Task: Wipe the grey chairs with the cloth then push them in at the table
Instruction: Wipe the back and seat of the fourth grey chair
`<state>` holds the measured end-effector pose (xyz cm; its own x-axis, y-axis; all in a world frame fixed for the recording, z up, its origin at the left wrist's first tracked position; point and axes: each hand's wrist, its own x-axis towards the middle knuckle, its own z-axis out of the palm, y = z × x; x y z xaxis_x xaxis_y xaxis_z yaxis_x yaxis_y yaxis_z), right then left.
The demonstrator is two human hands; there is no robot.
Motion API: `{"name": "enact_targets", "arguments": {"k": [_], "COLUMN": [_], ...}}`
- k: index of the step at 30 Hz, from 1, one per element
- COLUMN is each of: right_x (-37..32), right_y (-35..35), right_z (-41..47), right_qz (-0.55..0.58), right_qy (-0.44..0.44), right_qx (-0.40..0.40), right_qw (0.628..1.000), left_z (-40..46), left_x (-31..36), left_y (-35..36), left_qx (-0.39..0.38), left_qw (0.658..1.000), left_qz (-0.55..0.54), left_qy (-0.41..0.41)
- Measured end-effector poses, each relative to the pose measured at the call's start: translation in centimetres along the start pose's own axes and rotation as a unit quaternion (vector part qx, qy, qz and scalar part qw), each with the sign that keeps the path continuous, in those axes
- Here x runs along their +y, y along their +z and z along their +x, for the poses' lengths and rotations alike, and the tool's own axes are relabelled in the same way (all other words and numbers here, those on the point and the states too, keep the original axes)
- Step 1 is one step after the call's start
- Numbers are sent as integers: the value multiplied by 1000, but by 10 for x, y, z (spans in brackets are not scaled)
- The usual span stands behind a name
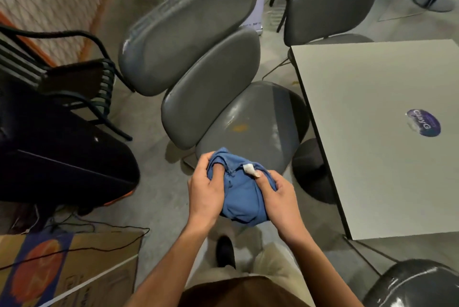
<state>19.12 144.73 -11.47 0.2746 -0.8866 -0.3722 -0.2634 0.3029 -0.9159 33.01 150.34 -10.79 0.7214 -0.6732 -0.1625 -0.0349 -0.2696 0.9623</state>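
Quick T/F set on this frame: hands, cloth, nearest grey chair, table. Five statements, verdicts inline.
1. Both hands grip the blue cloth. True: the left hand and the right hand bunch it between them.
2. The cloth lies flat on the table. False: it is held up in front of the nearest grey chair.
3. The seat of that chair has an orange-yellow stain. True.
4. The table carries a round purple sticker. True.
5. The nearest grey chair is tucked fully under the table. False: its seat stands mostly clear of the table's edge.
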Motion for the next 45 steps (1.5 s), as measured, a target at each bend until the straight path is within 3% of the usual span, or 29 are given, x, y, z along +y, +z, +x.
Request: {"name": "enact_targets", "arguments": {"k": [6,17,23,28,38,41,45], "right_x": [-17,-81,-142,-197,-287,-294,-294], "right_y": [10,27,69,126,235,255,258], "right_z": [68,209,270,294,332,350,366], "right_qz": [-29,-95,-128,-136,-211,-297,-349], "right_qy": [18,-29,-124,-209,-341,-371,-440], "right_qx": [-33,-199,-288,-316,-261,-238,-208], "right_qw": [999,975,941,915,878,847,801], "left_z": [47,137,192,241,341,356,352], "left_x": [-1,43,84,116,147,139,118], "left_y": [16,55,45,3,-76,-82,-76], "left_qx": [56,234,352,409,422,388,342], "left_qw": [998,970,933,906,887,901,916], "left_qz": [2,19,78,107,173,191,201], "left_qy": [-13,-64,-19,26,76,35,60]}}
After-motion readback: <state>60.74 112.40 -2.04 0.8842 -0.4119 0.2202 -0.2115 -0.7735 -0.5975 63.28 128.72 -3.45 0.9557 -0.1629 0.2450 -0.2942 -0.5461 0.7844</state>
